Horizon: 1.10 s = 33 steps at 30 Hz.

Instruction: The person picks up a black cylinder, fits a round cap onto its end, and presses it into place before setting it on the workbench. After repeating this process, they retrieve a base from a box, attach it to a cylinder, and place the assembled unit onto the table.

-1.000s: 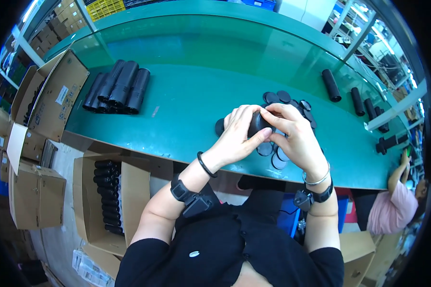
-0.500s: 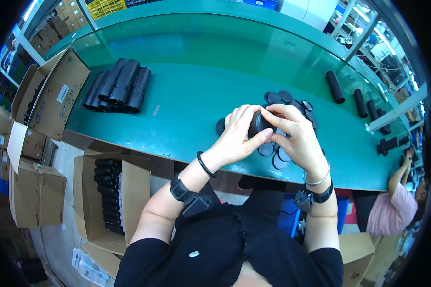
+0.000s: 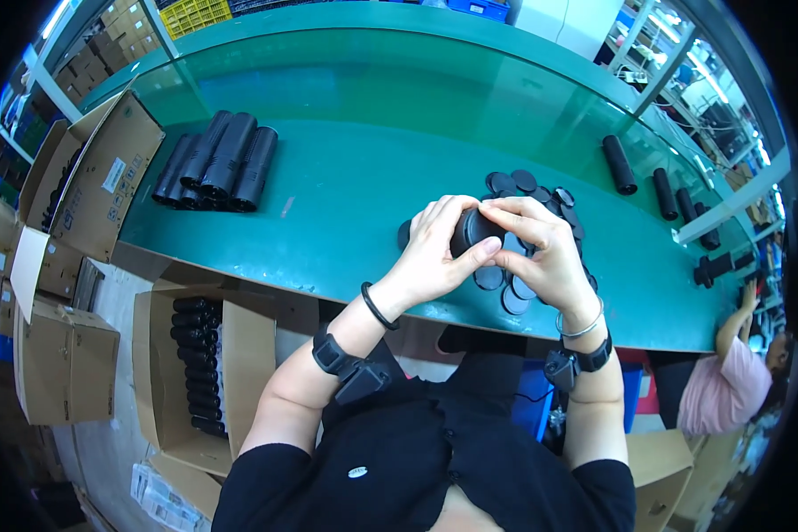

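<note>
Over the near part of the green bench, both hands grip one black cylinder [image 3: 476, 232], its round end turned toward me. My left hand [image 3: 437, 248] wraps round its side, thumb pressed along the lower edge. The fingertips and thumb of my right hand [image 3: 541, 248] pinch the rim of that end from the right. Whether the end is a separate cap cannot be made out. A black rounded end [image 3: 404, 235] shows just left of my left hand, probably part of the same cylinder. Flat black discs [image 3: 525, 181] lie scattered beyond and under my right hand.
Black tubes [image 3: 230, 155] are stacked at the bench's left, beside an open carton [image 3: 120, 168]. Another carton [image 3: 248, 381] below holds several black tubes. More tubes [image 3: 619, 164] lie at the right, near a metal frame post [image 3: 736, 199]. A person in pink [image 3: 727, 390] works at far right.
The held cylinder has shifted slightly left and its end faces me a little more. My right fingers have slid slightly around its rim. The grip of both hands continues.
</note>
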Tool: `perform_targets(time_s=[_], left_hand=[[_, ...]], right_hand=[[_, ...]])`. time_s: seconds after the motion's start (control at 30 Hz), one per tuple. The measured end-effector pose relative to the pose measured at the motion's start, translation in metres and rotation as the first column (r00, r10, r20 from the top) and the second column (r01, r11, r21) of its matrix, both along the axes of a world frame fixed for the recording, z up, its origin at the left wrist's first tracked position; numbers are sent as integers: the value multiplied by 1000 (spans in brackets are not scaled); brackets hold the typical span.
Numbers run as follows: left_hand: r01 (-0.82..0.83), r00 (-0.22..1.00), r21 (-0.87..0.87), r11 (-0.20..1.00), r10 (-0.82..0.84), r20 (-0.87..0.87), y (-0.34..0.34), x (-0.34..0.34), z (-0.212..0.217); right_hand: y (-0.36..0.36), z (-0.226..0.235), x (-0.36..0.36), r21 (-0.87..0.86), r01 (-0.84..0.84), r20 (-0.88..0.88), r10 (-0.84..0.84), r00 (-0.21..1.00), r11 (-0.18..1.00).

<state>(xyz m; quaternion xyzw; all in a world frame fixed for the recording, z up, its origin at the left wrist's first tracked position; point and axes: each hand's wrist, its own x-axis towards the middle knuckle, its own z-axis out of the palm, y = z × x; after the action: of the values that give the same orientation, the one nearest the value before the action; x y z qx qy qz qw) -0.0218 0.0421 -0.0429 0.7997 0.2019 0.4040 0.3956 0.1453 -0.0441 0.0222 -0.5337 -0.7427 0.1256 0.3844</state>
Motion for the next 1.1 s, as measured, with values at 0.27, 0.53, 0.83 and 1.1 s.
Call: perform_targets(time_s=[0.27,0.53,0.83,1.1], left_hand=[[21,1000,28,999,-20,-21,3,1,-4],[11,1000,21,1000,-11,-13,2,5,-2],[9,1000,-27,1000,-9,-16,-1,1,5],[6,998,3,1000,-5,-55,-1,2,3]], right_hand=[[-4,11,-15,11,74,195,-75,978,997],[-5,14,-16,35,98,235,-104,966,995],[-3,10,-12,17,76,158,-78,984,997],[-9,18,-23,-3,131,245,-126,961,991]])
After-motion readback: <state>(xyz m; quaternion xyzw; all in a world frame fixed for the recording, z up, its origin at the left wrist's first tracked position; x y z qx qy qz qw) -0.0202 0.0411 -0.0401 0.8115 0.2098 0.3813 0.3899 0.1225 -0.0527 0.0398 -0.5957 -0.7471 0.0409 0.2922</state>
